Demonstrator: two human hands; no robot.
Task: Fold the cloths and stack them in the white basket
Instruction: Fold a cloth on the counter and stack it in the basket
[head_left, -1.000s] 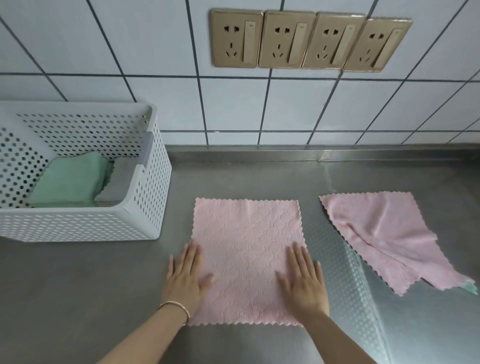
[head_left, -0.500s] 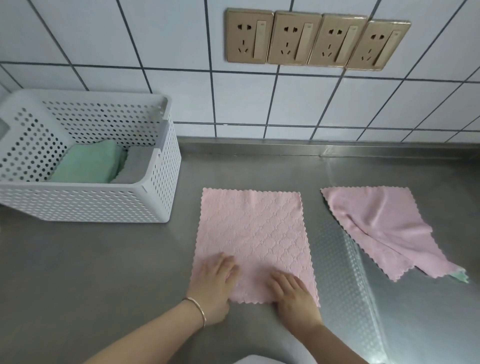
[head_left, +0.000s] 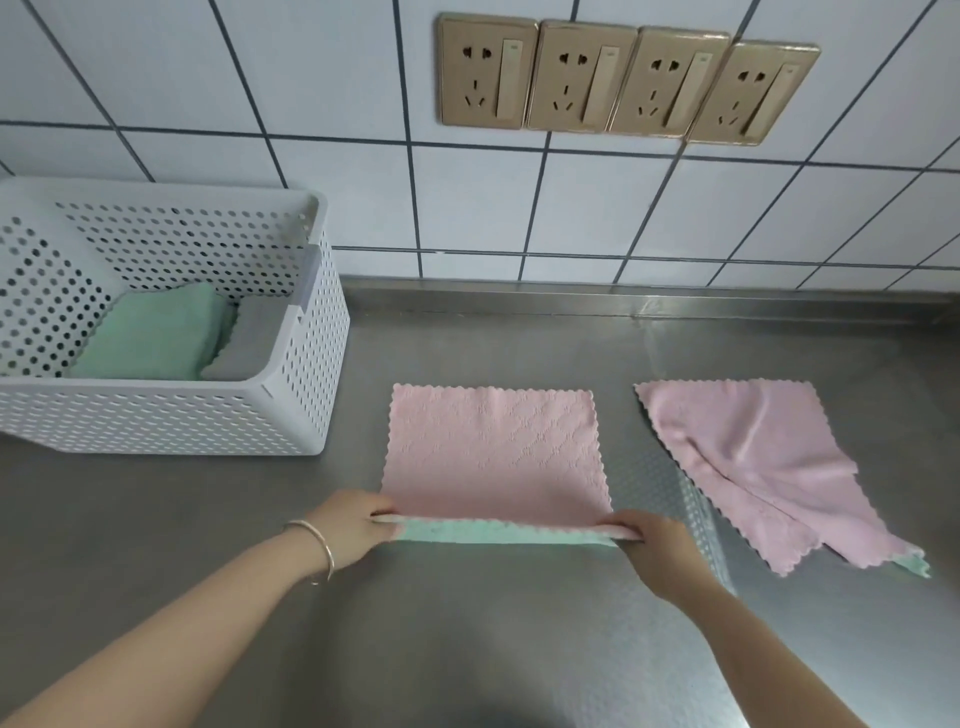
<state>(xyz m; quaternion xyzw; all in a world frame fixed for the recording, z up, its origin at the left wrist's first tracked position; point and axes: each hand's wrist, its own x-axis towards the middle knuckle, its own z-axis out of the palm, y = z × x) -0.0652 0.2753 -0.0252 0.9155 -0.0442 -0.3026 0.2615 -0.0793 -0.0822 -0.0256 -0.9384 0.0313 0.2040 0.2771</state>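
My left hand (head_left: 358, 525) and right hand (head_left: 652, 543), flat on the pink cloth (head_left: 493, 452) a second ago, now pinch its near corners, lifting the edge off the tabletop (head_left: 467, 649) beside the basket (head_left: 291, 415), green underside showing.

basket (head_left: 291, 415) left of two cloths (head_left: 493, 447)

Lying across the lower view, a steel tabletop (head_left: 156, 519); sitting at twelve o'clock on white tiles (head_left: 311, 78), four gold sockets (head_left: 626, 83) in a row.
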